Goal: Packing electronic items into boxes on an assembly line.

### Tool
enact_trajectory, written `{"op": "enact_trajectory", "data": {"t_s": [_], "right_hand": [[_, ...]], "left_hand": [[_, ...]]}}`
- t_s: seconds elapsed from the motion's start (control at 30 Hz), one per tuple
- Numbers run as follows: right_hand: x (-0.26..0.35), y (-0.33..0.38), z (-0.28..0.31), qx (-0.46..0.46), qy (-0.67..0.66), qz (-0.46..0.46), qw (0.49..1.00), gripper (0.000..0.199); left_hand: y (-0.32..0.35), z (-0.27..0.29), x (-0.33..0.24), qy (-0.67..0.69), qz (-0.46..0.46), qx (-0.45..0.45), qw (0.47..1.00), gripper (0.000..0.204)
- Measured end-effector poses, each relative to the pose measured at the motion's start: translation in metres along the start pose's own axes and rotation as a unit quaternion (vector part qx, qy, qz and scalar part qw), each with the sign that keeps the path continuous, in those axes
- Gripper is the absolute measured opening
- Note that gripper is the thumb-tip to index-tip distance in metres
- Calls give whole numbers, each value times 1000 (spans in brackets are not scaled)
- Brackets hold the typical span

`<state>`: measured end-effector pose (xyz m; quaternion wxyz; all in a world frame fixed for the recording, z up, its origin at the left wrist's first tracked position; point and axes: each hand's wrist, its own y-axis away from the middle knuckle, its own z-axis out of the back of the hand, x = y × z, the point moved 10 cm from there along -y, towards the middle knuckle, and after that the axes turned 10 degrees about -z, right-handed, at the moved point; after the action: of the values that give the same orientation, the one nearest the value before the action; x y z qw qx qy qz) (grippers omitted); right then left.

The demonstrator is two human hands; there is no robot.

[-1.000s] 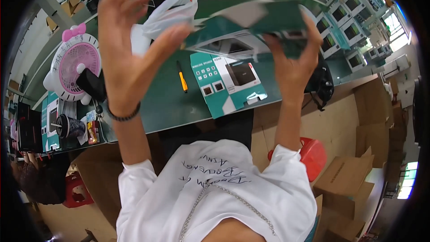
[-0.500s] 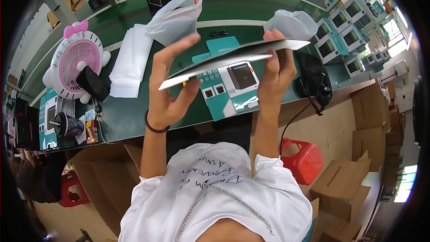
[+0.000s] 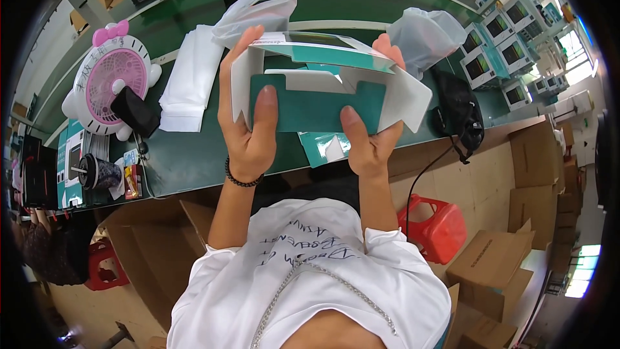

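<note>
teal and white carton [image 3: 316, 106] just went from nearly flat to popped open, so from my end i'd say the work's now at the hollow-box stage, end flaps not yet tucked. it's held up over the near edge of the green table [image 3: 177, 161], above another flat carton [image 3: 323, 148]. left hand [image 3: 248, 139] and right hand [image 3: 372, 148] both grip it, one per side, thumbs on the near teal panel, forearms reaching forward.
</note>
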<state>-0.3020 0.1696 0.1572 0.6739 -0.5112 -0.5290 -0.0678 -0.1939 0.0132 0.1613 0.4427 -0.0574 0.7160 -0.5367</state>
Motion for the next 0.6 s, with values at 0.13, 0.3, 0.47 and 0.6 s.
{"op": "enact_trajectory", "data": {"t_s": [0.13,0.3,0.47,0.6], "right_hand": [[-8,0,11,-33,-20,-18,999,85],[-23,-1,4,9,-46,-44,998,80],[-19,5,3,-9,-132,-3,991,62],[-23,8,9,55,-81,75,992,46]], "left_hand": [[-4,0,-9,56,-38,47,997,65],[3,0,2,61,31,36,997,60],[9,4,-1,-15,-42,18,999,49],[11,4,2,132,-26,44,990,33]]}}
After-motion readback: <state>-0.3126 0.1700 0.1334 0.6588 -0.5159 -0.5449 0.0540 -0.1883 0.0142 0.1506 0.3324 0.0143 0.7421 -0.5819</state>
